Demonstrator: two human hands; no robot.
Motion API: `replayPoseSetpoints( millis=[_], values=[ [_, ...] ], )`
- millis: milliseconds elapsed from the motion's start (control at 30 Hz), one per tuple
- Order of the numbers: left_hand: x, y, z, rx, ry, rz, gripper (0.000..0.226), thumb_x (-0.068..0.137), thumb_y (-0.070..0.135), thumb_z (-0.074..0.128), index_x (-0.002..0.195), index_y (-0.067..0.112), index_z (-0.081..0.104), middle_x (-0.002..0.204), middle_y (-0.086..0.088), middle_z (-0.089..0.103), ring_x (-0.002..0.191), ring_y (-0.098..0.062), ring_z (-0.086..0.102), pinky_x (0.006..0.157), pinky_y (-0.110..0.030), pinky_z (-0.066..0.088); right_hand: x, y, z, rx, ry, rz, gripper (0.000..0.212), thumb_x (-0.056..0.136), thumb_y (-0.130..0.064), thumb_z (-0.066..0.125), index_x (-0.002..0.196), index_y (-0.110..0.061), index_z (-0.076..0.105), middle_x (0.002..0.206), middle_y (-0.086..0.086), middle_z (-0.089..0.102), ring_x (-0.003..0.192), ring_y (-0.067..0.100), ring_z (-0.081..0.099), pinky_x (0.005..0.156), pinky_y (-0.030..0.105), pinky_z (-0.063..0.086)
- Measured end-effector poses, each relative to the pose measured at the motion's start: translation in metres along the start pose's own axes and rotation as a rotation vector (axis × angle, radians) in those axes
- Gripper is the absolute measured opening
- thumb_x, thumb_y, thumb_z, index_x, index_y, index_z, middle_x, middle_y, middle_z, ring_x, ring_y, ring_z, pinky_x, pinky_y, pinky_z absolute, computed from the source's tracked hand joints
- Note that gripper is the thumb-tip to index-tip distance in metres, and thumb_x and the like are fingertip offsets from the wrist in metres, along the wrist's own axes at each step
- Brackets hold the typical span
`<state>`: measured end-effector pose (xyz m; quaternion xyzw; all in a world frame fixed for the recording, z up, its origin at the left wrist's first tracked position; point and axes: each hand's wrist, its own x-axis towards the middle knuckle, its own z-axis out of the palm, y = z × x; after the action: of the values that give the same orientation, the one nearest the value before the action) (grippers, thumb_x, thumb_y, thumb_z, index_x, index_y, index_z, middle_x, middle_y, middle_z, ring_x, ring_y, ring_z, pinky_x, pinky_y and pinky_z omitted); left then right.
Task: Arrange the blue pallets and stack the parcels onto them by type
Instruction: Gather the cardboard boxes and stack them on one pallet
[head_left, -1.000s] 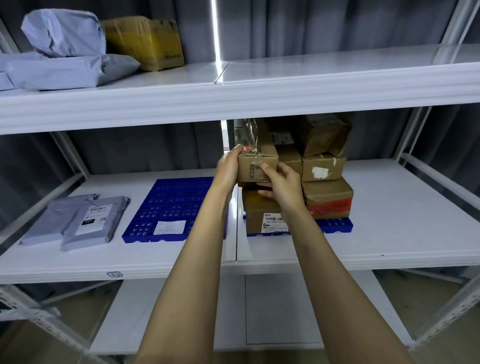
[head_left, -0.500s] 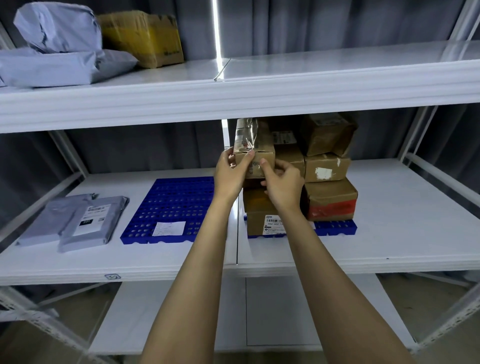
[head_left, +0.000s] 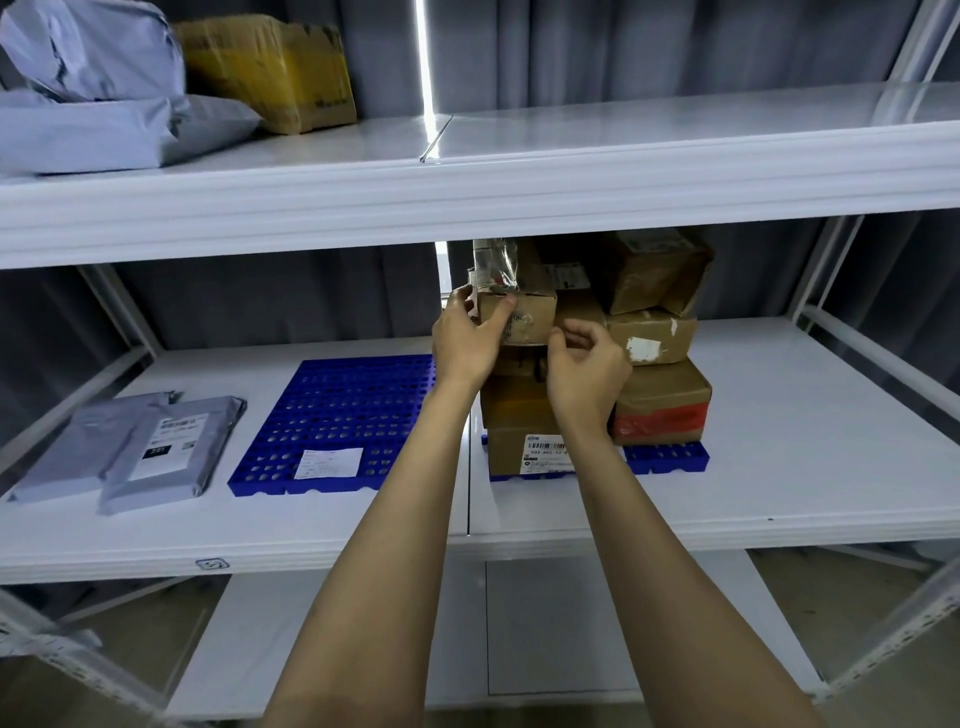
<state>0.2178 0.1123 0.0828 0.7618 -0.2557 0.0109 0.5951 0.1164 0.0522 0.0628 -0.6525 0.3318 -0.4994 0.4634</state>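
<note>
Small cardboard box (head_left: 524, 312): centre frame, topping the front column of the brown box stack (head_left: 660, 364), with a strip of crumpled clear wrap (head_left: 496, 265) standing up from its top left. Your left hand (head_left: 465, 340) grips its left side, thumb across the front face, fingers round the far edge. Your right hand (head_left: 587, 366) is at the box's lower right corner with fingers curled in; cannot tell whether it pinches the box or only touches it. The stack stands on the right blue pallet (head_left: 667, 457), right of centre on the middle shelf (head_left: 805, 467). Just left of it, the left blue pallet (head_left: 337, 410) lies flat, with a white label (head_left: 328, 462) near its front edge. Two grey mailers (head_left: 150, 447) overlap at lower left on the same shelf, off the pallets. Upper shelf (head_left: 571, 192), upper left of frame: grey bags (head_left: 104, 119) piled beside a yellow-taped carton (head_left: 270, 67).
</note>
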Motion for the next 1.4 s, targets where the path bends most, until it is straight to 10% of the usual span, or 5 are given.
replayPoseSetpoints(
  millis=[400, 867, 1400],
  values=[
    [0.003, -0.013, 0.006, -0.048, 0.057, -0.144, 0.111, 0.056, 0.096, 0.037, 0.132, 0.017, 0.05, 0.128, -0.004, 0.059, 0.117, -0.023, 0.057, 0.095, -0.048, 0.051, 0.003, 0.007, 0.002, 0.032, 0.027, -0.013, 0.027, 0.09, -0.011, 0.062, 0.117, -0.005, 0.063, 0.108, 0.008, 0.067, 0.087, 0.007, 0.06, 0.062, 0.0, 0.043],
    [0.002, -0.006, 0.005, -0.185, -0.087, -0.145, 0.05, 0.096, 0.056, 0.038, 0.124, 0.018, 0.056, 0.11, -0.001, 0.066, 0.102, -0.015, 0.062, 0.085, -0.031, 0.051, 0.009, -0.008, 0.02, 0.117, -0.052, -0.16, 0.031, 0.095, -0.011, 0.057, 0.125, -0.004, 0.06, 0.116, 0.011, 0.067, 0.107, 0.014, 0.063, 0.071, 0.0, 0.045],
    [0.003, -0.001, 0.005, -0.154, -0.111, -0.203, 0.112, 0.054, 0.089, 0.04, 0.143, 0.021, 0.038, 0.137, -0.005, 0.052, 0.123, -0.023, 0.051, 0.104, -0.045, 0.043, 0.002, 0.016, 0.005, 0.067, 0.051, -0.054, 0.035, 0.086, -0.002, 0.061, 0.12, -0.006, 0.058, 0.115, 0.008, 0.062, 0.105, 0.017, 0.06, 0.073, 0.006, 0.042]
  ],
)
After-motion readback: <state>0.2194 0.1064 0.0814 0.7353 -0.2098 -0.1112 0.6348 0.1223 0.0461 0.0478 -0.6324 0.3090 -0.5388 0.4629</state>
